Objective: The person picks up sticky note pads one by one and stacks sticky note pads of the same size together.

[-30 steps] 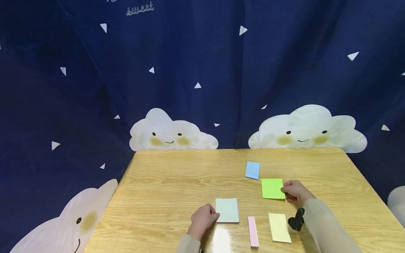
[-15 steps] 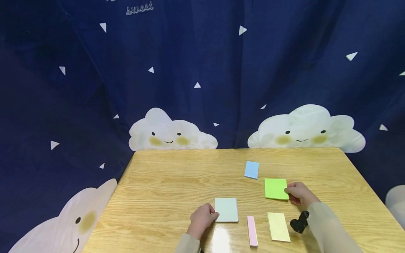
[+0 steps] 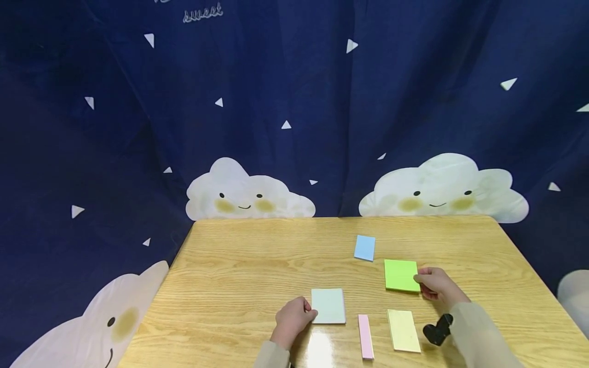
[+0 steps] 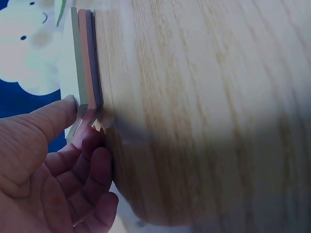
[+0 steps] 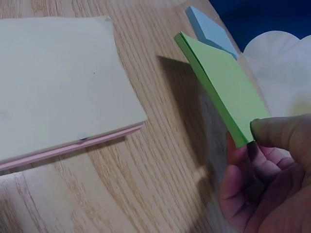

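My left hand [image 3: 293,318] pinches the near left corner of a square stack of sticky notes [image 3: 329,306], pale whitish green on top. In the left wrist view, orange and purple layers show under the pale layer of that stack [image 4: 87,58]. My right hand [image 3: 439,284] pinches the right edge of a bright green sticky note pad [image 3: 400,275] between thumb and fingers. Seen from the right wrist, the green pad [image 5: 218,82] is tilted above the wood and casts a shadow. Behind it lies a light blue sticky note pad [image 3: 365,248].
On the wooden table [image 3: 239,276] lie a narrow pink sticky note pad [image 3: 365,337] and a pale yellow pad [image 3: 404,331]; a pink layer shows under the yellow one in the right wrist view. A dark blue curtain [image 3: 276,76] with clouds hangs behind.
My right hand has shifted slightly right with the green pad, mostly in the first half second. My left hand stays at the pale stack.
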A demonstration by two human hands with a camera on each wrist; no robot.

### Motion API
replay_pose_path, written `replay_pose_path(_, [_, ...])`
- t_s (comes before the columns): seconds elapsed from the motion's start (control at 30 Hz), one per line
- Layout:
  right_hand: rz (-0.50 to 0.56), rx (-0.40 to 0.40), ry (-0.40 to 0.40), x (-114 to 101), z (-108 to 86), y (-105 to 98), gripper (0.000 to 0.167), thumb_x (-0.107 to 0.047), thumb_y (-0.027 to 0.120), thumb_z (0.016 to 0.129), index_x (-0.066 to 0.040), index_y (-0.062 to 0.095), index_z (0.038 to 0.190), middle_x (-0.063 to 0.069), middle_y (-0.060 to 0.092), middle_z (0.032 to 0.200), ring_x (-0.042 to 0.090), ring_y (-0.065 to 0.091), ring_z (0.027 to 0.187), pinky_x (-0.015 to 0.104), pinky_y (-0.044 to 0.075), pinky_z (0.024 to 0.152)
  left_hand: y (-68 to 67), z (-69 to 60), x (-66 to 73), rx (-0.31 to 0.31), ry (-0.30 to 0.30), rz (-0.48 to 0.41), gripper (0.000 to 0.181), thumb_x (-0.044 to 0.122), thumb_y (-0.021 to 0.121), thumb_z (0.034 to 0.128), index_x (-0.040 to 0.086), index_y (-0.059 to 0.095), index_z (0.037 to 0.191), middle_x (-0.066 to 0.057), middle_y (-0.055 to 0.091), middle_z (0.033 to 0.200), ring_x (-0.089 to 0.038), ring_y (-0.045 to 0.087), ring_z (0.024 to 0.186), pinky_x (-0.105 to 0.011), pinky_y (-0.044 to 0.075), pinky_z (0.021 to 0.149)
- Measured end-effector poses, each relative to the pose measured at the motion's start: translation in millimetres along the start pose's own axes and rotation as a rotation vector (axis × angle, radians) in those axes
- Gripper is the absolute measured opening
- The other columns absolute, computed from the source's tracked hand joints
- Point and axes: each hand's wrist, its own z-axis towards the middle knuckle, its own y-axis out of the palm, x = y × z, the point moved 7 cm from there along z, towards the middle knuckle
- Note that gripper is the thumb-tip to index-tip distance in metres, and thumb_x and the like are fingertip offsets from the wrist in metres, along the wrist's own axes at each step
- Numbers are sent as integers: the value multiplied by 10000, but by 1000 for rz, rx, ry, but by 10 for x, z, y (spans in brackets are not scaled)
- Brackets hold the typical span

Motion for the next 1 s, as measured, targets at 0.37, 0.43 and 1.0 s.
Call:
replay_pose_path(0.37, [-25,-2,-38,-101,-76,22,307,-99,488,857,114,408,1064,3,463,661,119,453,562,280,418,543,-26,-24,30,15,-2,-27,221,286,669,751,160,504,676,67,483,613,-109,440,560,-342,344,541])
replay_pose_path(0.43, [-47,-8,-56,-147,-86,33,362,-113,481,868,131,380,1115,13,472,700,127,459,593,295,425,570,-34,-32,34,17,-2,-32,221,280,668,754,157,503,673,66,482,612,-109,437,559,-345,344,542])
replay_pose_path(1.0, [-45,-9,-127,-557,-210,183,394,-138,479,890,129,362,1154,24,473,716,131,456,618,315,417,596,-33,-30,28,19,5,-42,204,267,662,757,160,507,679,64,493,625,-115,439,566,-365,346,551])
